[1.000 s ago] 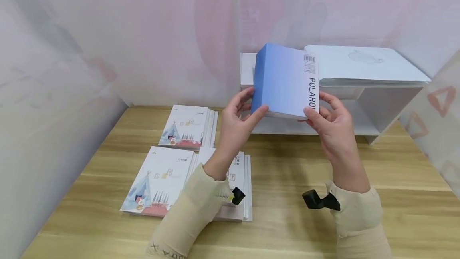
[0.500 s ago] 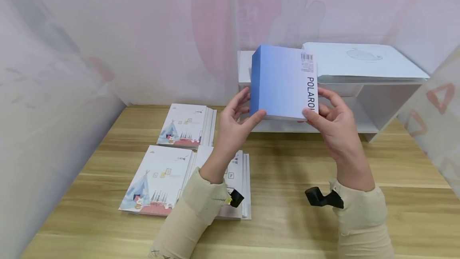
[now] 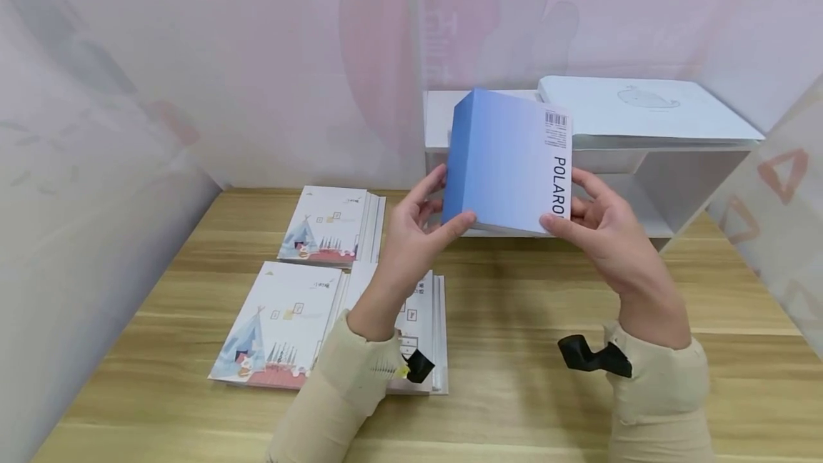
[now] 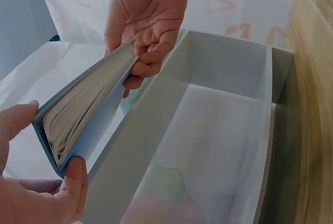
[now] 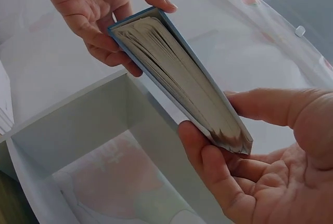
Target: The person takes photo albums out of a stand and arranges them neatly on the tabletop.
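A thick photo album [image 3: 508, 163] with a blue-to-white cover, a barcode and the letters "POLARO" is held up in front of the white shelf [image 3: 444, 120]. My left hand [image 3: 414, 238] grips its blue spine side, thumb on the near cover and fingers behind. On the white edge, my right hand [image 3: 601, 234] pinches it the same way. Its page edges [image 4: 91, 96] face down toward the wrist cameras, slightly fanned in the left wrist view. Both wrist views show the album [image 5: 182, 78] spanning the two hands above the shelf's hollow compartment.
White booklets with a tent drawing lie in stacks on the wooden table at left, one stack [image 3: 324, 223] behind another [image 3: 276, 320]; a further stack [image 3: 424, 334] is partly under the left forearm. A pale whale-print folder [image 3: 649, 109] rests on the shelf's right top.
Both hands have lowered the album slightly, and its cover has tilted a little. The right forearm has shifted to the right. The booklets stay in place.
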Tool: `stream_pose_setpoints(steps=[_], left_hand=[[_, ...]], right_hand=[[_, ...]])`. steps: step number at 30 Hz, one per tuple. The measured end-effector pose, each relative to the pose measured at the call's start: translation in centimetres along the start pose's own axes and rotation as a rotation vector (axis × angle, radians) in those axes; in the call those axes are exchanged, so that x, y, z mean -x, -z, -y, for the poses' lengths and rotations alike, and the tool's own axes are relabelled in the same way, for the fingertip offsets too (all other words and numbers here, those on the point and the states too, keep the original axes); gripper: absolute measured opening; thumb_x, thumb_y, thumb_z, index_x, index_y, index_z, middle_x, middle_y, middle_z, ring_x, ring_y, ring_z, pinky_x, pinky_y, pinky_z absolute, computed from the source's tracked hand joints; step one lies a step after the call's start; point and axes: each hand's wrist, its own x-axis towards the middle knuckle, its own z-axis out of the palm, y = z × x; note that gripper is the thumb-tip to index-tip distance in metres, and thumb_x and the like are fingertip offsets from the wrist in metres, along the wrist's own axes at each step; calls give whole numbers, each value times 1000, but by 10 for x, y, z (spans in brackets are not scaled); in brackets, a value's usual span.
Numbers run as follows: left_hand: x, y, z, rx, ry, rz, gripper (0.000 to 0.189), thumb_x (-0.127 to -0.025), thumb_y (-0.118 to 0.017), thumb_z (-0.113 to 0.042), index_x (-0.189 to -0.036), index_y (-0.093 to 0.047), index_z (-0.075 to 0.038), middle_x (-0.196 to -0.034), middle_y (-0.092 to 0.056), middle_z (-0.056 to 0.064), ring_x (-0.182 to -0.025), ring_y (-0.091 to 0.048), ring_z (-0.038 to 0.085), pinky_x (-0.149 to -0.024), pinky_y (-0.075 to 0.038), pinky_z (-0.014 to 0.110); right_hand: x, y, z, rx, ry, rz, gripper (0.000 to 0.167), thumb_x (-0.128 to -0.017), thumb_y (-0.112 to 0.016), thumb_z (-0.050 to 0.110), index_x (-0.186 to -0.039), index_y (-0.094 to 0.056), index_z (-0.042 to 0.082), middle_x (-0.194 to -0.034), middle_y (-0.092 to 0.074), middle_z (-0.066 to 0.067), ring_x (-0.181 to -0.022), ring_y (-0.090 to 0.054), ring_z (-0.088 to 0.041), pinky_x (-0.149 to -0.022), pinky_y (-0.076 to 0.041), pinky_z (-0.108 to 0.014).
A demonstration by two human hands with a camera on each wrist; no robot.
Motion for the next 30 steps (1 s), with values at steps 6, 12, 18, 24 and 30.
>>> stream_pose_setpoints(steps=[6, 12, 18, 24, 30], left_hand=[[4, 3, -2, 21, 20, 62, 79, -88, -72, -3, -156, -31, -10, -145, -47, 8, -124, -55, 24, -100, -53, 32], [4, 4, -6, -3, 69, 128, 86, -85, -75, -2, -157, -29, -16, -139, -45, 7, -118, -55, 22, -100, -53, 33], [7, 4, -11, -26, 83, 163, 88, -84, -76, 0, -157, -29, -17, -133, -46, 7, -108, -56, 19, -95, -56, 31], [10, 6, -17, -36, 66, 190, 89, -83, -76, 3, -157, -29, -12, -129, -48, 10, -99, -56, 16, -93, -57, 33], [13, 7, -23, -66, 74, 190, 90, -82, -77, 3, -157, -28, -11, -127, -47, 10, -96, -53, 15, -91, -56, 31]], right_hand=[[5, 3, 2, 6, 22, 53, 67, -94, -60, -7, -153, -30, 8, -121, -70, 5, -107, -68, -8, -89, -52, -17], [9, 11, 4, 7, 17, 107, 67, -93, -59, -11, -151, -31, 8, -119, -72, 1, -106, -69, -10, -88, -53, -18], [13, 18, 6, 3, 2, 157, 71, -91, -57, -16, -151, -29, 11, -117, -73, -2, -101, -72, -14, -85, -55, -20], [16, 19, 8, -19, 33, 207, 72, -90, -54, -20, -150, -28, 11, -118, -72, -4, -101, -73, -15, -84, -57, -22], [17, 19, 10, 6, 11, 208, 71, -90, -56, -18, -149, -29, 12, -116, -73, -4, -100, -73, -15, -83, -57, -22]])
